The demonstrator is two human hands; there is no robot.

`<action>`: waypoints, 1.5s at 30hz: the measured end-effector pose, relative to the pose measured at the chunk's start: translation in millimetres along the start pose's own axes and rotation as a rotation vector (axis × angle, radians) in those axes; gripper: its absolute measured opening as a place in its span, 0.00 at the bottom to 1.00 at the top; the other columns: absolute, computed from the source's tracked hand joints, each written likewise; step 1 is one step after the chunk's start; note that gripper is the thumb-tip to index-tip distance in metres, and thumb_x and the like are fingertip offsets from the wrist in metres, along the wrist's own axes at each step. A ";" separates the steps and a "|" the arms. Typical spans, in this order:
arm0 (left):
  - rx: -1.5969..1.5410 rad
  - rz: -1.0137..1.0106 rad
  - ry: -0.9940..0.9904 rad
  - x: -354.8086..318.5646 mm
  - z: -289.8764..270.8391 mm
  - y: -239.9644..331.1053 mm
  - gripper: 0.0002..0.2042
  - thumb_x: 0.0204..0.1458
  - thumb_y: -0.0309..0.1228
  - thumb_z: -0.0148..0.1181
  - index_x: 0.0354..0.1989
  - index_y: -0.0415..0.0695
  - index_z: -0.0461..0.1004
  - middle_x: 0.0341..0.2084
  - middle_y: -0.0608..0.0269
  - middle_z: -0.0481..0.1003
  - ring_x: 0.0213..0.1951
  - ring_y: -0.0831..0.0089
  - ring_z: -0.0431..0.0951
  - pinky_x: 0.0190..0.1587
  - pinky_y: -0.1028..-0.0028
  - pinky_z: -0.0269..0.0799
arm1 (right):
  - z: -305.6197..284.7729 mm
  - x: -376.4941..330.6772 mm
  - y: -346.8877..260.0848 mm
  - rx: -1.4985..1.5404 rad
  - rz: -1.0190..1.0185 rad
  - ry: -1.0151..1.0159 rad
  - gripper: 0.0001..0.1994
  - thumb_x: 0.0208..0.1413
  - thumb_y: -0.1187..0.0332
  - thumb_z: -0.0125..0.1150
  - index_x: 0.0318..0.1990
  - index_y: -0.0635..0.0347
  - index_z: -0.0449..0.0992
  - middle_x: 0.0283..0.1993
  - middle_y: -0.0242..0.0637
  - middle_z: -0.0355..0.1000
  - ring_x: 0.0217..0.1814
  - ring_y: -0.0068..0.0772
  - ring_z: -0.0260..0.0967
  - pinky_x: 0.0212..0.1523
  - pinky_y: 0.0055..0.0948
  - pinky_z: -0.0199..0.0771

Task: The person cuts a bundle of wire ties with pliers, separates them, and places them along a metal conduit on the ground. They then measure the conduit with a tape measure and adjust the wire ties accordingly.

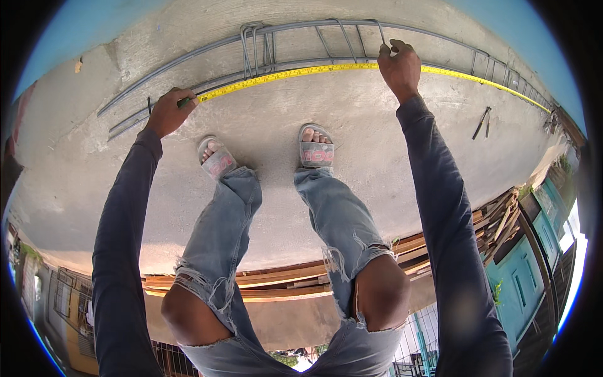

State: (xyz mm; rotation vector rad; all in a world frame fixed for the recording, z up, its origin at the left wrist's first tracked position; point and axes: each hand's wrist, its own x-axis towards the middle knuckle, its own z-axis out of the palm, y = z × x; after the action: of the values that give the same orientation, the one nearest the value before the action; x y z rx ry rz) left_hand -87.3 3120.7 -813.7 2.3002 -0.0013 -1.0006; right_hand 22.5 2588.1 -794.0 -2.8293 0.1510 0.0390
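Note:
My left hand (167, 112) presses the near end of a yellow measuring tape (301, 72) onto the concrete, with a thin dark tool gripped in its fingers. The tape runs far to the right beside long steel rebars (207, 53). My right hand (399, 65) is closed on a bent wire stirrup (352, 39) that hangs around the bars. Another bundle of stirrups (254, 47) sits on the bars, between my hands.
My two sandalled feet (264, 156) stand on the concrete slab (352, 125) just in front of the tape. Pincers (482, 122) lie on the slab at the right. More stirrups (496, 66) sit farther right. Stacked timber planks (440, 242) line the slab's edge behind me.

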 end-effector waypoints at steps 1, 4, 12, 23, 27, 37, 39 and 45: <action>-0.005 -0.002 -0.008 7.4 0.9 0.3 0.13 0.63 0.37 0.64 0.47 0.40 0.82 0.43 0.53 0.79 0.43 0.61 0.81 0.50 0.65 0.75 | 4.0 13.1 11.8 -0.052 -0.051 0.055 0.13 0.58 0.62 0.60 0.38 0.61 0.86 0.36 0.59 0.80 0.44 0.61 0.81 0.48 0.50 0.81; -0.044 0.045 0.008 0.0 3.9 -0.7 0.12 0.63 0.35 0.64 0.46 0.39 0.81 0.41 0.56 0.78 0.41 0.67 0.79 0.46 0.68 0.73 | 4.7 24.8 27.9 -0.105 -0.004 -0.262 0.13 0.58 0.62 0.61 0.36 0.64 0.84 0.38 0.57 0.81 0.47 0.63 0.79 0.51 0.53 0.80; -0.008 0.052 0.057 -7.1 -6.2 37.3 0.07 0.61 0.29 0.65 0.40 0.37 0.81 0.35 0.56 0.75 0.32 0.68 0.75 0.37 0.67 0.71 | 0.5 48.0 69.2 -0.151 0.033 -0.234 0.08 0.52 0.70 0.63 0.33 0.67 0.81 0.36 0.60 0.80 0.41 0.65 0.79 0.46 0.55 0.80; -0.042 0.112 0.120 -21.1 -3.8 41.9 0.06 0.59 0.28 0.66 0.39 0.38 0.81 0.38 0.59 0.76 0.36 0.70 0.76 0.40 0.70 0.72 | -1.0 48.9 89.1 -0.118 -0.035 -0.198 0.07 0.49 0.72 0.64 0.31 0.70 0.80 0.34 0.60 0.79 0.40 0.61 0.80 0.45 0.51 0.80; -0.052 0.134 0.121 -21.2 -1.7 42.5 0.08 0.59 0.29 0.67 0.40 0.37 0.82 0.40 0.59 0.76 0.36 0.71 0.76 0.41 0.70 0.72 | -18.6 59.8 94.6 0.334 0.007 -0.383 0.09 0.54 0.71 0.64 0.30 0.71 0.79 0.32 0.58 0.79 0.36 0.56 0.79 0.41 0.46 0.78; -0.025 0.106 0.126 -23.6 5.8 31.7 0.09 0.59 0.31 0.67 0.40 0.37 0.82 0.42 0.59 0.76 0.40 0.66 0.79 0.44 0.68 0.74 | -4.2 42.0 94.3 0.332 -0.046 -0.206 0.06 0.55 0.73 0.63 0.34 0.70 0.80 0.34 0.60 0.79 0.40 0.62 0.79 0.43 0.48 0.77; -0.025 0.067 0.102 -23.9 2.9 39.5 0.09 0.59 0.31 0.67 0.40 0.37 0.83 0.43 0.58 0.76 0.41 0.65 0.79 0.45 0.68 0.75 | -5.1 43.3 101.8 0.287 -0.023 -0.202 0.06 0.55 0.74 0.63 0.34 0.70 0.80 0.34 0.60 0.79 0.41 0.62 0.79 0.44 0.48 0.77; -0.005 0.082 0.121 -26.5 4.8 42.0 0.09 0.59 0.31 0.68 0.40 0.37 0.83 0.43 0.57 0.76 0.42 0.63 0.80 0.46 0.67 0.76 | 3.2 44.5 103.6 0.128 -0.043 -0.129 0.05 0.54 0.74 0.62 0.32 0.70 0.79 0.33 0.60 0.79 0.39 0.64 0.79 0.42 0.48 0.78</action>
State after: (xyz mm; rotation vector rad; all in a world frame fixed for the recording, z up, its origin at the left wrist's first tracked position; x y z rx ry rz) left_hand -99.4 3090.6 -775.9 2.3334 -0.0434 -0.8179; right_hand 55.6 2486.5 -830.2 -2.6911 0.0622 0.1947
